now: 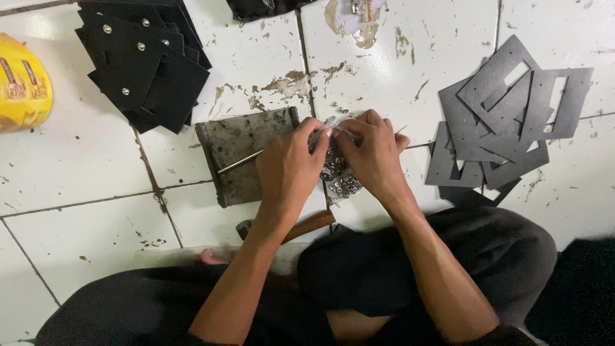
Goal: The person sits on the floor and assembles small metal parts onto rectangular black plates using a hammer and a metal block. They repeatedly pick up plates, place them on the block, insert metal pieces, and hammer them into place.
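My left hand (289, 168) and my right hand (371, 154) meet over a clear plastic bag of small silver snap buttons (343, 182) on the white tiled floor. Both hands pinch the top of the bag between their fingertips. A rusty metal block (240, 144) with a thin metal rod (238, 163) lying across it sits just left of my left hand. A few loose silver buttons (341, 109) lie on the tile beyond my fingers.
A stack of black cards with silver snaps (144, 61) lies at the far left. Dark grey cut-out cards (500, 122) are piled at the right. A yellow packet (22, 83) is at the left edge. A wooden handle (307, 224) lies by my knees.
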